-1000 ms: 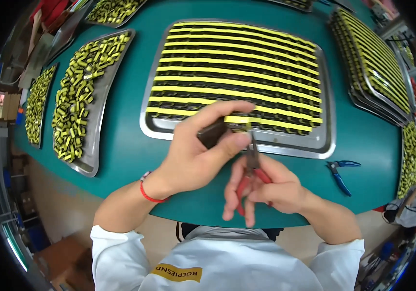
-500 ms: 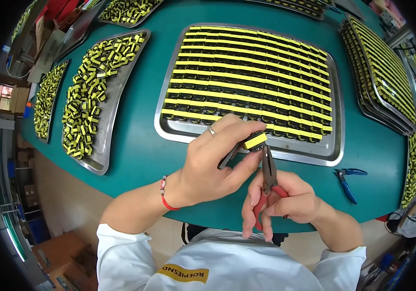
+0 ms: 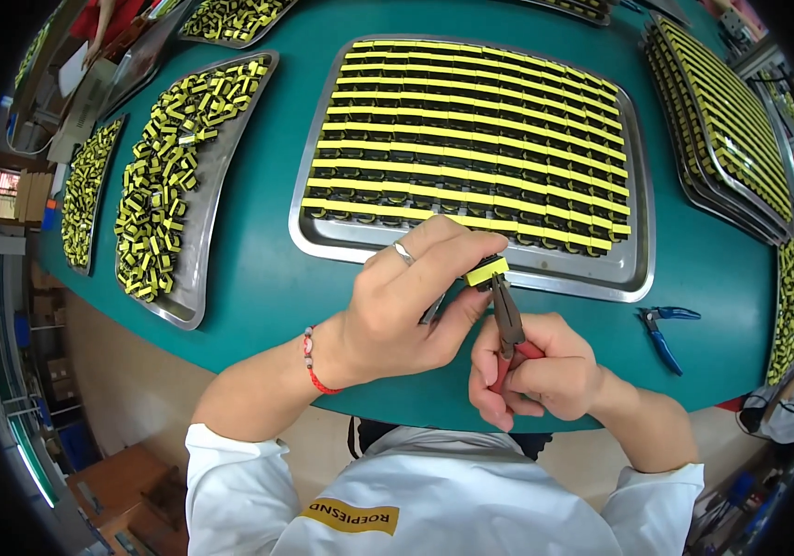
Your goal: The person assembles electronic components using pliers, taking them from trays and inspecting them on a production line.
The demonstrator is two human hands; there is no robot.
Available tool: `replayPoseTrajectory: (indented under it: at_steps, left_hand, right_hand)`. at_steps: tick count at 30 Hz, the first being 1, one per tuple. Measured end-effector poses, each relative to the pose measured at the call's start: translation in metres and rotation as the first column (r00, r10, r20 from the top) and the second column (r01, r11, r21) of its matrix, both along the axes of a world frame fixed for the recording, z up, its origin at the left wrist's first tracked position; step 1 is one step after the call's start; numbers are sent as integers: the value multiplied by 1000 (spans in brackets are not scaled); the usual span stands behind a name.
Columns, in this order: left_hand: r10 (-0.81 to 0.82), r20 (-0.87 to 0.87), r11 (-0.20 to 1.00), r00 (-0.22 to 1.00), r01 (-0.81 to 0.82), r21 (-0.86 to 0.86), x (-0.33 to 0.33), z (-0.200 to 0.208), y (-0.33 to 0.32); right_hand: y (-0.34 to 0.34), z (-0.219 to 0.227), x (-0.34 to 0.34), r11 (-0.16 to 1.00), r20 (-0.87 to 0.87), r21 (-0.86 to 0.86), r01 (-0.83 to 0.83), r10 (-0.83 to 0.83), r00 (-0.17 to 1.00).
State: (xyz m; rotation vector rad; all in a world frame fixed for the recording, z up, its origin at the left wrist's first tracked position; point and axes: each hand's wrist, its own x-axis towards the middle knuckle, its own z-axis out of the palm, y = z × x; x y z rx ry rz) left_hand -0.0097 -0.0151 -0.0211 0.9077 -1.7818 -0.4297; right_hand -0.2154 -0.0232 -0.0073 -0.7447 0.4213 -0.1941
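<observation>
Between the thumb and fingertips of my left hand is a small black component with a yellow top, probably a small transformer. A bit of something dark shows behind the thumb; the rest of it is hidden by the hand. My right hand is closed round the red handles of a pair of pliers. The dark jaws point up and reach the near underside of the component, where I cannot make out exactly what they grip. Beyond both hands lies a metal tray with rows of the same yellow-topped components.
Blue cutters lie on the green table to the right. At left, a tray holds a loose heap of components, with another heap farther left. Stacked full trays stand at the right.
The pliers' jaws have moved up against the component, and my right fingers have drawn tighter round the handles. The tray appears slightly higher and more to the left in view.
</observation>
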Motion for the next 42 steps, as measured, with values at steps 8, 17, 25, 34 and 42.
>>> replayPoseTrajectory:
  at_steps: [8, 17, 25, 34, 42]
  left_hand:
    - [-27, 30, 1000, 999, 28, -10, 0, 4, 1]
    - [-3, -8, 1000, 1000, 3, -14, -1, 2, 0]
    - [42, -42, 999, 998, -41, 30, -1, -1, 1]
    - [10, -37, 1000, 999, -10, 13, -4, 2, 4]
    - [42, -86, 984, 995, -26, 177, -3, 3, 7]
  right_hand:
    - [0, 9, 3, 1000, 6, 9, 14, -14, 1000]
    - [-5, 3, 1, 998, 43, -5, -67, 67, 997]
    - [-4, 3, 3, 992, 89, 54, -112, 107, 990]
    - [-11, 0, -4, 996, 33, -23, -91, 92, 995]
    - [1, -8, 4, 743, 91, -630, 224, -216, 972]
